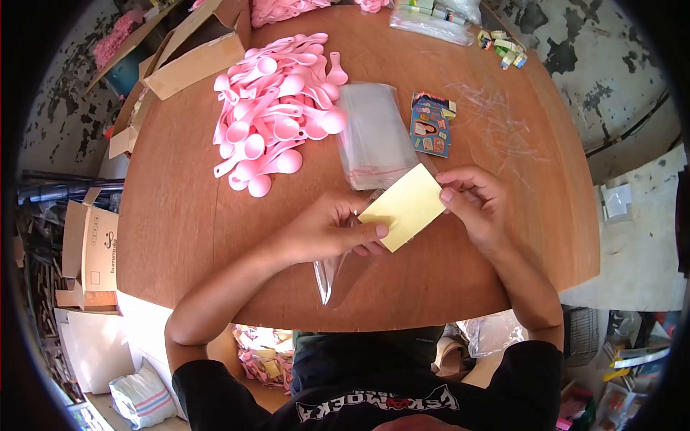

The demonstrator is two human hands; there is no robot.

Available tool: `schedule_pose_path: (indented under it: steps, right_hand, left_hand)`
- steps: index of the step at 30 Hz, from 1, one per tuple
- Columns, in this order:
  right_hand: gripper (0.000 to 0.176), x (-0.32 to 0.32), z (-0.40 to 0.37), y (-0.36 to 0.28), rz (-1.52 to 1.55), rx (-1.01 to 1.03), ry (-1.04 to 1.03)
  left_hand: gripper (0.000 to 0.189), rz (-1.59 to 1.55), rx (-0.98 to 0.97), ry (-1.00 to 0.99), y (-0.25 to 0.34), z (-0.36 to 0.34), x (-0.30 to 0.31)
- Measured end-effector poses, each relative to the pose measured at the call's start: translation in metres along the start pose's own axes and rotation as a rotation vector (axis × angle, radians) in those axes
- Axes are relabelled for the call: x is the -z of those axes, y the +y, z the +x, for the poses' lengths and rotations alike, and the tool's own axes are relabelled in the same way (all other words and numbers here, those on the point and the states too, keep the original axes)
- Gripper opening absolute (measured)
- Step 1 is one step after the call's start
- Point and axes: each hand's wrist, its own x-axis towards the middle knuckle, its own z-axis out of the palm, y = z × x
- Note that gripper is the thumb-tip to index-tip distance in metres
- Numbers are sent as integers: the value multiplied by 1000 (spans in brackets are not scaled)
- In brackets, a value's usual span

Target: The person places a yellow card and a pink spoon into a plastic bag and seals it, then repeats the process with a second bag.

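Note:
A plain pale yellow card (406, 205) is held tilted above the wooden table. My left hand (341, 228) grips its lower left end, thumb on top, and a clear plastic bag (327, 276) hangs from the same hand. At the card's upper right corner, my right hand (474, 201) pinches the edge between thumb and fingers. Just beyond the card lies a stack of clear plastic bags (377, 133). Blue printed cards (431, 133) rest to the right of that stack. Left of the bags is a large heap of pink plastic spoons (280, 108).
Thin clear plastic strips (496, 118) are scattered on the table's right side. Small rolls (507, 50) and a plastic packet (431, 25) sit at the far edge. An open cardboard box (198, 61) stands far left, and another box (97, 248) beside the table.

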Motion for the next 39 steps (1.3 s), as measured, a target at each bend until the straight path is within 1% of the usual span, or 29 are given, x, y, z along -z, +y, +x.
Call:
schedule_pose_path:
  steps: [3,5,6,8,9,11,12,13,14,16,17,19,20,21,23,27,29,30,32,33,35,37,38,39]
  right_hand:
    - [19,-5,0,-2,40,-52,46]
    - [19,-7,0,-2,59,-99,-42]
    - [19,-10,1,-1,58,-98,-43]
    - [18,-16,1,-1,100,-130,-86]
    - [18,-15,2,-1,100,-129,-87]
    - [18,-12,6,-2,-34,-48,-262]
    - [20,-12,6,-1,-70,-21,-277]
    - [20,-13,7,-1,-70,-21,-278]
    - [21,-14,6,-2,-88,-16,-328]
    - [28,-13,7,-2,-130,-13,-400]
    - [28,-13,7,-2,-129,-13,-399]
    - [33,-12,8,0,-125,22,-430]
    - [33,-13,9,-2,-126,25,-428]
    - [34,-14,10,-6,-184,55,-447]
    - [35,-16,10,-8,-244,86,-464]
    - [40,-16,10,-8,-230,78,-499]
    - [41,-17,10,-10,-232,86,-508]
    - [42,-18,10,-12,-221,79,-514]
    - [43,-21,8,-12,-209,75,-520]
    - [40,-22,7,-11,-215,97,-512]
    - [38,-26,5,-10,-222,122,-504]
    - [30,-30,4,-11,-381,172,-508]
    - [30,-31,2,-11,-383,174,-509]
    - [27,-32,0,-10,-431,170,-485]
  left_hand:
    - [34,-21,-50,-1,-2,2,-3]
    - [30,-32,-114,27,-4,2,-4]
    - [30,-32,-116,27,-5,3,-4]
    - [28,159,-228,87,-6,4,-5]
    - [28,160,-229,88,-6,3,-5]
    - [26,158,-194,94,-4,2,-5]
    - [26,158,-195,95,-5,2,-4]
    - [26,138,-144,73,-5,1,-3]
    - [27,118,-93,50,-6,1,-2]
    - [26,129,-120,62,-7,1,-3]
    - [26,142,-147,74,-8,2,-4]
    - [25,136,-145,98,-9,3,-6]
    - [25,129,-145,123,-9,3,-7]
    - [25,132,-146,120,-10,4,-8]
    - [30,213,-226,140,-11,5,-9]
    - [32,168,-298,152,-13,5,-16]
    - [34,289,-414,210,-15,6,-19]
    - [34,290,-416,211,-16,7,-22]
    - [35,280,-468,319,-19,9,-26]
    - [35,282,-469,319,-20,10,-27]
    - [38,367,-592,308,-21,12,-27]
    - [40,384,-617,309,-20,12,-30]
    - [41,399,-640,310,-20,11,-31]
    - [41,400,-643,311,-20,11,-32]
